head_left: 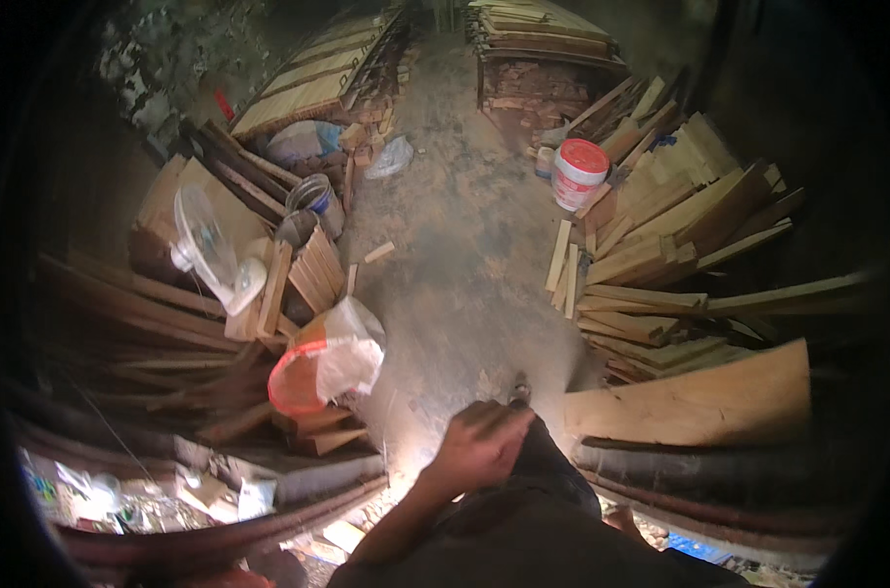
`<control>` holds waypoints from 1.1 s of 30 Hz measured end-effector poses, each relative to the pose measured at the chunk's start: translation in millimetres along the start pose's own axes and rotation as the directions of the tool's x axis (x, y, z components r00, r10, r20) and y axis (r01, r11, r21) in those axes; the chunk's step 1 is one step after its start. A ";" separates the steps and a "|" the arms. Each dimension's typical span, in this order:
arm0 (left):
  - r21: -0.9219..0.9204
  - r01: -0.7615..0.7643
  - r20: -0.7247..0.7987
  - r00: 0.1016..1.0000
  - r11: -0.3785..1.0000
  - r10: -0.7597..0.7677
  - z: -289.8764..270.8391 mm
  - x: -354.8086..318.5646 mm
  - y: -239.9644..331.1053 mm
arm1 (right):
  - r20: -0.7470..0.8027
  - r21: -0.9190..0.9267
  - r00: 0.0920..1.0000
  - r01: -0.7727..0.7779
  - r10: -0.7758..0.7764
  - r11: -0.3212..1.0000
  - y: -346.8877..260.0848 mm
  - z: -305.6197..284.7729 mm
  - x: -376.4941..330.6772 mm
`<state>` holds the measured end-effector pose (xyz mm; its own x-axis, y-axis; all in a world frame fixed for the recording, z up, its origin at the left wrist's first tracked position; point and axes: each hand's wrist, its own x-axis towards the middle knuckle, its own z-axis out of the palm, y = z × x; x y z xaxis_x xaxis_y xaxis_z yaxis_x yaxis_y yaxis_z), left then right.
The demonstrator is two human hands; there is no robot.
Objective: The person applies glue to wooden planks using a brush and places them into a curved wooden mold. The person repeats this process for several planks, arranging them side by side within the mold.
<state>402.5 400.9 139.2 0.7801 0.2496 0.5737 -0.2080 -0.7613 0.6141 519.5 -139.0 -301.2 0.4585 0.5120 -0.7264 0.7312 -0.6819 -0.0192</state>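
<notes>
My left hand [479, 446] is in front of my body, its forearm rising from the lower edge. The fingers are curled in, and whatever they may hold is hidden. It overlaps my dark trouser leg [553, 465]; whether it touches the cloth I cannot tell. Just beyond the knuckles a foot [521, 385] shows on the floor. My right hand [626, 524] appears only as a small patch of skin to the right of my leg, and its fingers cannot be made out.
A dusty path [455, 245] runs ahead between wood piles. On its left are a white sack with an orange rim [352, 338], a white fan [208, 245] and metal cans [317, 201]. On its right stand a red-lidded bucket [579, 174], stacked planks [650, 255] and a broad board [699, 400].
</notes>
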 end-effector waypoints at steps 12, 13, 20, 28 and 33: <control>0.505 0.650 0.246 0.522 0.568 -0.817 58.7 -52.1 -412.7 | -0.207 0.203 0.970 0.170 -0.127 0.964 -40.7 -380.7 304.7; 0.731 0.346 0.492 0.329 0.588 -0.806 37.0 -91.8 -434.8 | -0.337 0.365 0.942 0.135 -0.005 0.921 -39.7 -440.5 329.9; 0.641 0.741 0.174 -0.394 -0.200 -0.903 -11.8 -191.2 -481.4 | -0.534 0.802 0.804 0.385 0.260 0.457 -28.7 -701.8 494.1; 0.281 0.907 -0.105 0.353 0.312 -0.930 19.2 -15.0 -647.7 | 0.213 -0.319 0.861 0.507 -0.461 0.801 -43.3 -688.1 602.6; 0.113 0.952 -0.203 0.302 0.284 -0.932 -117.8 342.3 -853.3 | 0.001 0.533 0.979 -0.172 0.203 0.828 -114.5 -739.5 621.9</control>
<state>777.5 1206.5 -124.6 0.3093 0.9060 -0.2890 0.7506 -0.0460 0.6591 1094.5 643.7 -242.7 0.5966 0.3626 -0.7159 0.2573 -0.9314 -0.2574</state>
